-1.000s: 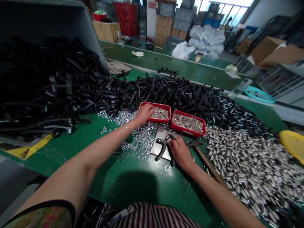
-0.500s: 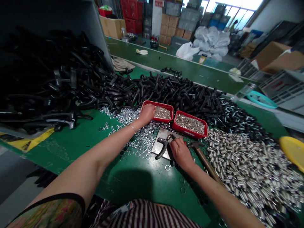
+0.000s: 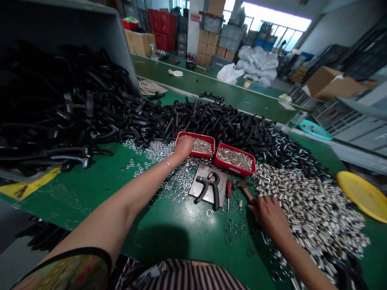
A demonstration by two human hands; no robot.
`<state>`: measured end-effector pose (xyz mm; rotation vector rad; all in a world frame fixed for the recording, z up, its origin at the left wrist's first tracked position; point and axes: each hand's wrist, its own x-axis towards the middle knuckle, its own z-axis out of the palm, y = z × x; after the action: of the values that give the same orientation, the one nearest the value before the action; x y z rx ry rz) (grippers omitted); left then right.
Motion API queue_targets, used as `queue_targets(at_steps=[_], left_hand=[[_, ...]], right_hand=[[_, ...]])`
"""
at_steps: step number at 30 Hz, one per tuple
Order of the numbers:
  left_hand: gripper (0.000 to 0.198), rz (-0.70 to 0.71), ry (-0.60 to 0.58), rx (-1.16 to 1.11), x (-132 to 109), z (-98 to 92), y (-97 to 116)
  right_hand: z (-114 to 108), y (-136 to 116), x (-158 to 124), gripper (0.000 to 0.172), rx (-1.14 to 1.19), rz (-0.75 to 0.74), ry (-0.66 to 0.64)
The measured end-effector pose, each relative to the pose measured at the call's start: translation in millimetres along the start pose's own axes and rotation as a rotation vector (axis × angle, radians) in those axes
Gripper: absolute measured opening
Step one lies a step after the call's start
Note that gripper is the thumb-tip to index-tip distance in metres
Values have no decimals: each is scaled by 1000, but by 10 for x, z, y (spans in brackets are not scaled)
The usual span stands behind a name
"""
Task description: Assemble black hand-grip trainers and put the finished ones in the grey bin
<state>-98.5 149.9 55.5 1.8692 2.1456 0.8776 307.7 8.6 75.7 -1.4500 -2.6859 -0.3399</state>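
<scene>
My right hand (image 3: 269,213) is gripping a wooden-handled claw hammer (image 3: 248,194), its head pointing away; my left hand (image 3: 184,147) is dipping into a red plastic tray (image 3: 204,154), its hold I cannot tell. A black, curved, two-legged lever piece (image 3: 215,192) is lying on a grey metal plate (image 3: 223,182), presumably for firm backing, its long axis running towards me, legs nearest.

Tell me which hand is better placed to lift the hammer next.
Right, I'd judge: the right hand is at the wooden handle of the hammer, while the left hand is at the left red tray, on the far side of the metal plate.
</scene>
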Motion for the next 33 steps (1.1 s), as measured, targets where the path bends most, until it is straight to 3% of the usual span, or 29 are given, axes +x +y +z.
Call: queue_targets(at_steps=[4, 8, 10, 13, 17, 19, 23, 25, 28, 30, 33], left_hand=[[13, -29, 68, -116, -23, -37, -14], [10, -44, 85, -254, 18, -126, -96], [6, -66, 87, -355, 40, -147, -117], [8, -90, 108, -526, 40, -146, -118], [8, 2, 99, -549, 7, -141, -124], [10, 26, 88, -529, -2, -157, -136], [14, 38, 112, -512, -70, -246, -116], [15, 37, 120, -574, -176, -304, -41], [20, 35, 5, -699, -412, -350, 175], [18, 46, -180, -730, -574, -322, 351], [14, 147, -413, -643, -741, -184, 561]], right_hand=[[14, 220, -214, 26, -8, -5, -35], [-137, 251, -141, 22, 277, 252, -19], [-246, 139, -72, 23, 507, 319, -148], [-424, -171, 40, 29, 750, 261, -293], [-574, -581, 240, 34, 849, 241, -187], [-556, -692, 360, 34, 835, 239, -188], [-428, -737, 492, 36, 877, 150, -401], [-383, -717, 476, 39, 973, 190, -366], [-318, -677, 436, 38, 995, 272, -278], [-252, -645, 439, 39, 1013, 275, -362], [-160, -596, 464, 47, 1217, 366, -513]])
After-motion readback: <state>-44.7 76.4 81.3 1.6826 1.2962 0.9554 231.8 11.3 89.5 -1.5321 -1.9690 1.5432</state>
